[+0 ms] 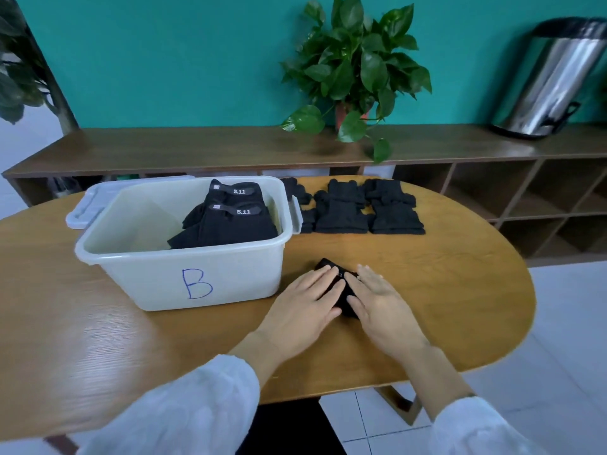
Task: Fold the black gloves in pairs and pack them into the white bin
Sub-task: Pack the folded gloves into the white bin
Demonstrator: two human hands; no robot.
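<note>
A folded pair of black gloves [341,287] lies on the wooden table [443,290], mostly covered by both hands. My left hand [307,305] presses flat on its left part, fingers straight. My right hand [377,300] lies flat on its right part. The white bin [197,277], marked with a blue "B", stands to the left and holds folded black gloves [230,218] with "5.11" labels on its right side. Several unfolded black gloves [358,206] lie in rows behind, right of the bin.
The bin's lid [87,208] lies behind the bin at the left. A long wooden shelf unit [197,149] runs behind the table with a potted plant [354,70] and a steel urn [551,80] on it. The table's rounded edge [525,290] curves at the right.
</note>
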